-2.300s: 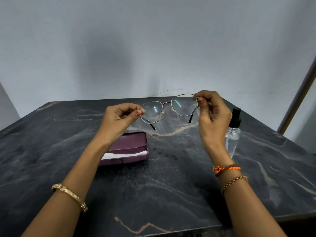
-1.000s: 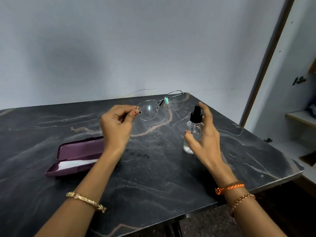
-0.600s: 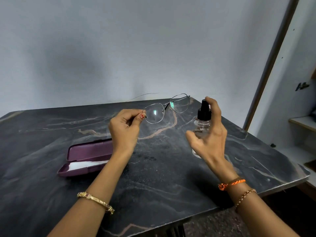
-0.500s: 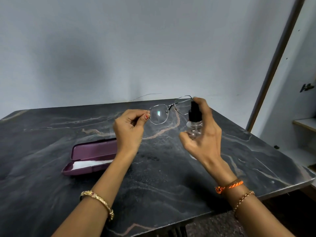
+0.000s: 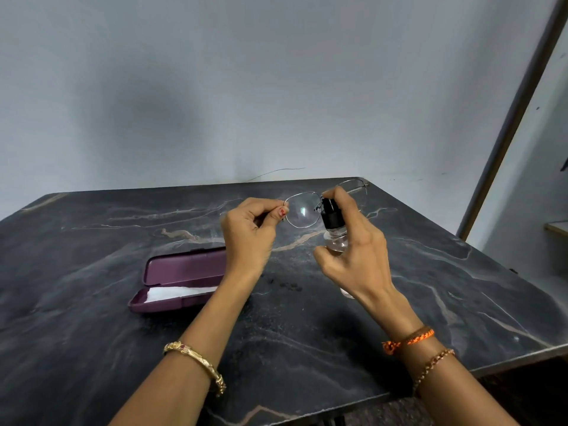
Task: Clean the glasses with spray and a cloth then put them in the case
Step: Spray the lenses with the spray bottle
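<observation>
My left hand pinches the left edge of the thin metal-framed glasses and holds them up above the dark marble table. My right hand grips a small clear spray bottle with a black nozzle, forefinger over the top, lifted right in front of the glasses' right lens. The nozzle sits beside the left lens. A purple glasses case lies open on the table to the left, with a white cloth inside it.
A grey wall stands behind the table. The table's right edge drops off toward a door frame and a pale shelf at the far right.
My right hand let go of the glasses, took the spray bottle off the table and raised it leftward to the lenses. My left hand keeps holding the glasses.
</observation>
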Tool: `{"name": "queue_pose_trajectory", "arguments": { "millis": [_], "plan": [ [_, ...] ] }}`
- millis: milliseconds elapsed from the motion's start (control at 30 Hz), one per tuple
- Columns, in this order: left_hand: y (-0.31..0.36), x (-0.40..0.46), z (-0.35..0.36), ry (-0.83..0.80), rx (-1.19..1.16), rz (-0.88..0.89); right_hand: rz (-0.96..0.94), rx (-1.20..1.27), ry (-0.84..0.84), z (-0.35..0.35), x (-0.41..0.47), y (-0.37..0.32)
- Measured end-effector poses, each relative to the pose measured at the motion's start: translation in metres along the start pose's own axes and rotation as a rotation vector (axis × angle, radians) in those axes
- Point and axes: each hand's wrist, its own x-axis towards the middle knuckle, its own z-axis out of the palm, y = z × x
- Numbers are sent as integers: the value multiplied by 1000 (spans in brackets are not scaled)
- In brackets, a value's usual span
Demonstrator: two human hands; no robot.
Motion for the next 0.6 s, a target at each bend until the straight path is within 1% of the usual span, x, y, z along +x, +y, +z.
{"name": "queue_pose_trajectory", "arguments": {
  "millis": [133,233,467,600],
  "plan": [
    [0,0,0,-11,15,-13,26,113,12,0,1,-1],
    [0,0,-1,-21,19,-25,3,62,9,0,1,-3],
    [1,1,-2,-30,11,-44,40,-7,27,2,1,-3],
    [1,1,-2,-35,7,-54,51,0,22,2,1,-4]
  ]
}}
